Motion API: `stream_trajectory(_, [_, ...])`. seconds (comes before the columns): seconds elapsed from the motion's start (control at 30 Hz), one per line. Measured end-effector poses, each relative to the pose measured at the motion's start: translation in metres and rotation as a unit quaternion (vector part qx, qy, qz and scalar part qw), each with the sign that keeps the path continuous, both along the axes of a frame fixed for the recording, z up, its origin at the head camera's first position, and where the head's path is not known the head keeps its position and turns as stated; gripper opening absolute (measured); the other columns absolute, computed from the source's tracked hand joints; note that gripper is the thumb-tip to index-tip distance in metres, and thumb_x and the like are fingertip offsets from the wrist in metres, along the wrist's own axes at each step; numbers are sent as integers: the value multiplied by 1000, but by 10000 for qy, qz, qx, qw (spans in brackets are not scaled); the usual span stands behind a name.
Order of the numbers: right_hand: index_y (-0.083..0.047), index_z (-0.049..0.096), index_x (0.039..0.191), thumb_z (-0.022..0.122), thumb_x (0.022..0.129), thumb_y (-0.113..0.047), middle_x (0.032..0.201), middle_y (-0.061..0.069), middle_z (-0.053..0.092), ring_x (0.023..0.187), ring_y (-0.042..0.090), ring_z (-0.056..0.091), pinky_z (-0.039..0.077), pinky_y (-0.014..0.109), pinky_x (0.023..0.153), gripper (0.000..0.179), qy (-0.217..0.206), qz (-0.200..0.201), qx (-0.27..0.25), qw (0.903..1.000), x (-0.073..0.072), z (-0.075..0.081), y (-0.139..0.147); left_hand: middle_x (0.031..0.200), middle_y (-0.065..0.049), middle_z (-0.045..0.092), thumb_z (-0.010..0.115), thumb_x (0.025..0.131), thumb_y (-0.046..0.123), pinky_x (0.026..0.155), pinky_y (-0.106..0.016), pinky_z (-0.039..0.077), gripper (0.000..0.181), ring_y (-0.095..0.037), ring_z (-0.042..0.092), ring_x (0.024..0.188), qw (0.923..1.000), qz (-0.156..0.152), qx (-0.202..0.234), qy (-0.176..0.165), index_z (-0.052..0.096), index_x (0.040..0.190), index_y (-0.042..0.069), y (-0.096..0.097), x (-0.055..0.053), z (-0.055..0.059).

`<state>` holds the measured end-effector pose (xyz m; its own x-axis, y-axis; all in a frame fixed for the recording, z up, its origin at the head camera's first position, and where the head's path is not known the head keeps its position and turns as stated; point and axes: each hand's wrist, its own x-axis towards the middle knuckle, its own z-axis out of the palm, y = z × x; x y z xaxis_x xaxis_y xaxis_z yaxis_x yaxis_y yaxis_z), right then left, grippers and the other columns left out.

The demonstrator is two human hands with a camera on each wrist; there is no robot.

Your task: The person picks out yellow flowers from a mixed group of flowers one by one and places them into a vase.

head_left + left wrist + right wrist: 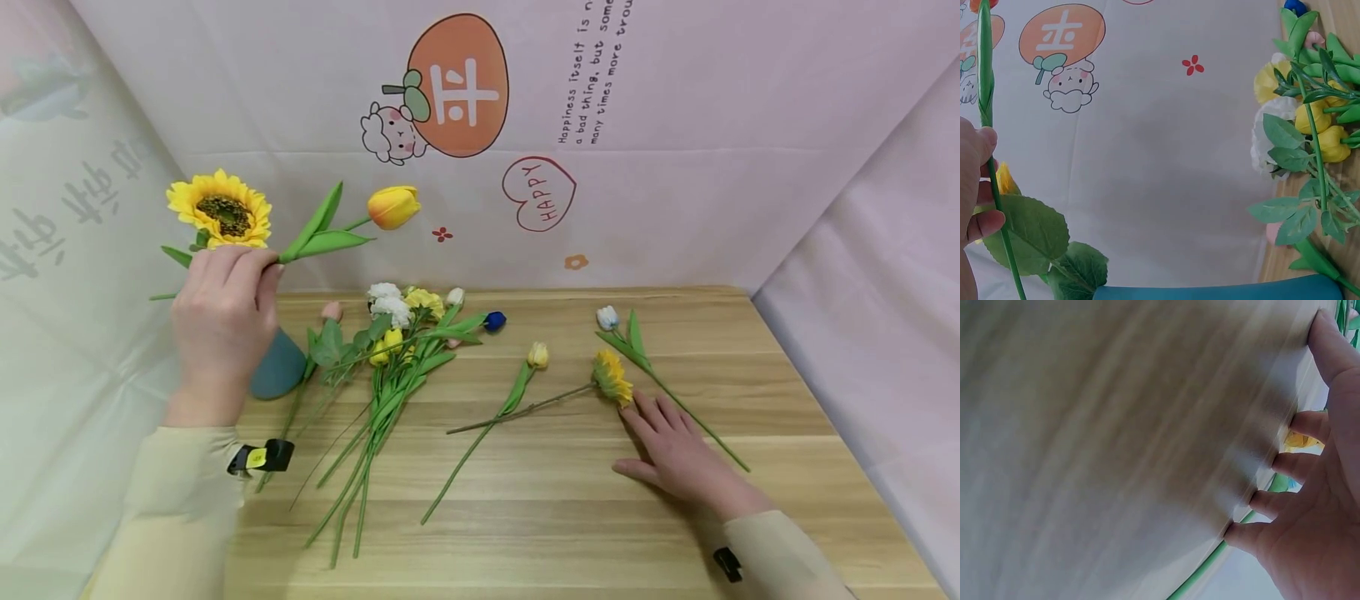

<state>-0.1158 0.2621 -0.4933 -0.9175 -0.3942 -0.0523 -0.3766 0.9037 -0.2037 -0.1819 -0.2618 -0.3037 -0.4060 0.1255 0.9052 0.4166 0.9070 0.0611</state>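
A: What's the largest thing in front of you?
B: The wooden tabletop (570, 517). A mixed flower bunch (388, 403) sprawls on it at eight o'clock, green stems fanning towards seven, white and yellow blooms towards twelve.
A: Next?
B: The dull blue vase (277, 371), between eight and nine, on the bunch's nine o'clock side.
A: Anything in the way there?
B: The left hand (225, 321). At nine, it hides the vase's mouth in the head view; its fingers pinch a stem.
A: And the right hand (678, 458)?
B: At four, fingers spread, tips on the tabletop.
A: Flowers, then?
B: A big sunflower (225, 208) stands over the vase, yellow petals round a dark brown centre; its lower stem is hidden. A lying sunflower (613, 377) is at four, its head beside the right index finger; I can't tell whether they touch.
A: And the pinched one?
B: An orange-yellow tulip (327, 242), above the vase: bloom closed, aimed at two o'clock from the hand, with long smooth green leaves.
A: Smaller?
B: A pale-yellow tulip (537, 356), its stem crossing the lying sunflower's, and a dark blue bud (495, 322) at the bunch's two o'clock edge.
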Motion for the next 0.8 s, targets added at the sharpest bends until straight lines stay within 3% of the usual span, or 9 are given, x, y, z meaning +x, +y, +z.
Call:
stream_trajectory(0.13, [1,46,150,65,93,-60,161,31,27,145,57,22,25,74,111,86,38,12,31,10000,1,0,0,97,-23,69,64,101,9,82,-56,53,16,-46,59,89,9998,-3,-78,-163,71,102,-5,-5,-1,1])
stream_trajectory(0.43, [3,46,149,66,93,-58,160,32,28,144,59,23,26,75,110,85,19,3,3,10000,1,1,-2,99,-24,68,62,102,8,82,-55,53,18,-46,60,90,9989,32,-163,-428,69,106,-8,-13,-4,-9])
stream_trajectory(0.63, [3,47,148,67,92,-57,160,32,29,144,59,25,27,75,109,84,123,58,-5,9999,1,1,-2,99,-24,68,63,101,6,81,-55,54,16,-46,60,89,9988,2,-241,-415,69,105,-8,-14,-4,-14])
stream_trajectory(0.8, [2,47,148,68,92,-57,159,32,30,143,59,26,28,76,109,84,155,63,16,9999,1,0,-2,98,-23,68,64,100,4,82,-54,56,13,-45,62,92,9979,-216,-487,-378,68,104,-7,-8,-4,-19])
